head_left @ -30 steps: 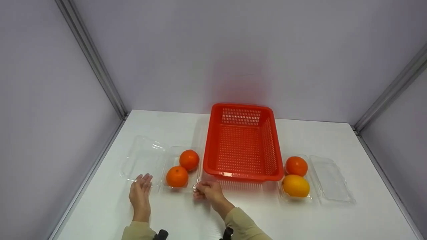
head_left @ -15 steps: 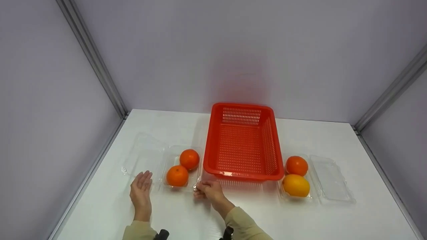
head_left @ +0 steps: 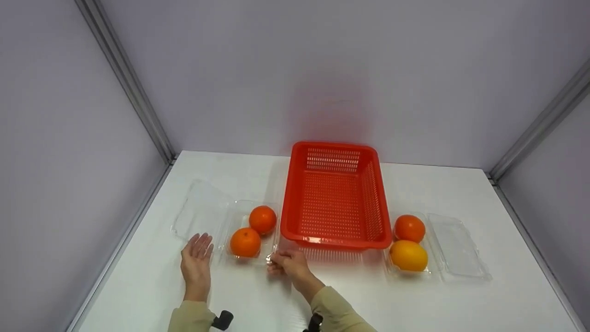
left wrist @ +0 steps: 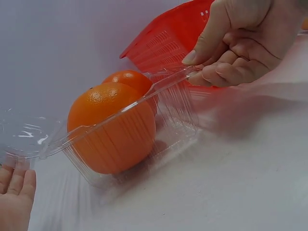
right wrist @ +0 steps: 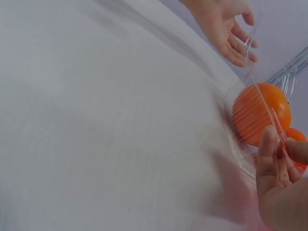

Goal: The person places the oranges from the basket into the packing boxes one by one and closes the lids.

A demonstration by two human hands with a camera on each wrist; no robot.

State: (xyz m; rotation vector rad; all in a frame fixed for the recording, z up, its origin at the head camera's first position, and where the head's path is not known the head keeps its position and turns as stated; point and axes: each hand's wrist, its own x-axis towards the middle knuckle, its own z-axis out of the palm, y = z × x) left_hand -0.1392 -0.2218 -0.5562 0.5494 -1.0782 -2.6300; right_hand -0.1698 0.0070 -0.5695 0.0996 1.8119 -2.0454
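A clear plastic clamshell box (head_left: 241,216) lies unfolded on the left part of the table, holding two oranges, one nearer (head_left: 245,242) and one farther (head_left: 262,220). My right hand (head_left: 292,269) pinches the front right corner of its rim between thumb and fingers, plainly seen in the left wrist view. The transparent lid (head_left: 199,211) slants up from the hinge on the left. Below its front edge is my left hand (head_left: 197,266), palm turned up and fingers extended; the fingertips (left wrist: 18,175) touch or nearly touch the lid.
A red plastic basket (head_left: 333,203) stands right of the box, close beside it. Farther right, a second unfolded clear box (head_left: 461,249) holds an orange (head_left: 410,228) and a yellow-orange fruit (head_left: 409,256). Pale panels enclose the white table (head_left: 350,299) at the back and sides.
My left hand has moved slightly away from me and to the right, and the lid has risen a little with it. The right hand keeps its pinch on the corner.
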